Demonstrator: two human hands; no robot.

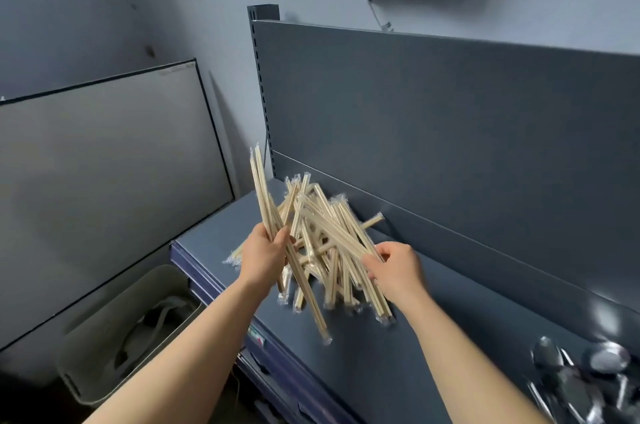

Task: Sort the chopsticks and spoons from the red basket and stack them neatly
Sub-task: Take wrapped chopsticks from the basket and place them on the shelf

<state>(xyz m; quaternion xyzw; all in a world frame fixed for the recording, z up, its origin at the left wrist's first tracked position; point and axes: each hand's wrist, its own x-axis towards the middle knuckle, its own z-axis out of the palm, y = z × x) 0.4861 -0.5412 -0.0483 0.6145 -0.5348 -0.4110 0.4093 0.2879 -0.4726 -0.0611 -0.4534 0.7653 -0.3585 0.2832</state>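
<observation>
- Pale grey walls close off a corner where a dark grey metal shelf with a tall back panel fills the right half of the frame. A framed white board leans at the left, and a grey plastic bin sits at the lower left.
- A loose pile of pale wooden chopsticks in clear wrappers lies criss-crossed on the shelf at the centre, near the foot of the back panel.
- The left hand, just left of the pile, has its grip closed round a gathered bundle of wrapped chopsticks pointing up and away. Held parallel like this, they probably form the growing neat stack.
- The right hand, at the pile's near right edge, pinches a few sticks between thumb and fingers, seemingly to draw them free for the bundle.
- Shiny metal spoons lie blurred at the lower right, well apart from the chopsticks, so the two kinds look already separated.
- No red basket is in view.
</observation>
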